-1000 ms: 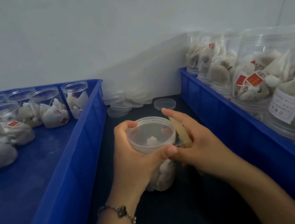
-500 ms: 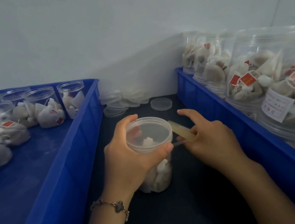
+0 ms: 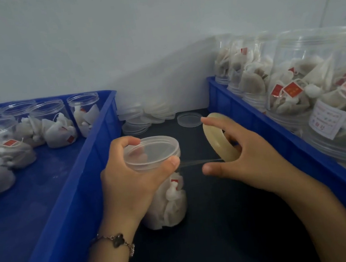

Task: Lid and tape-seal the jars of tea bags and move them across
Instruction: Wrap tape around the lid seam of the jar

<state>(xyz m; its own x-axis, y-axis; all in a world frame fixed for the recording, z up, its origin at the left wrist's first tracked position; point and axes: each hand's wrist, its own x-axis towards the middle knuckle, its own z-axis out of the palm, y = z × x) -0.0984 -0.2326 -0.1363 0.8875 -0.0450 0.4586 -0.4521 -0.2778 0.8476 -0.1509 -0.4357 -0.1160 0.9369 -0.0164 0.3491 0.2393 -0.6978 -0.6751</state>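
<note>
A clear jar of tea bags (image 3: 172, 205) stands on the dark table between two blue trays, with a clear lid (image 3: 152, 153) on top. My left hand (image 3: 130, 179) grips the jar around its lid, thumb at the rim. My right hand (image 3: 243, 157) holds a pale roll of tape (image 3: 216, 138) to the right of the jar. A thin strip of tape (image 3: 199, 161) stretches from the roll to the lid's rim by my left thumb.
The left blue tray (image 3: 71, 200) holds several open jars of tea bags (image 3: 53, 126). The right blue tray (image 3: 277, 139) holds several lidded jars (image 3: 325, 81). Loose clear lids (image 3: 144, 118) lie stacked at the back of the table, one lid (image 3: 189, 119) apart.
My right hand has pulled the tape roll away from the jar to the right, drawing out a strip of tape. The left hand has kept its grip on the lid.
</note>
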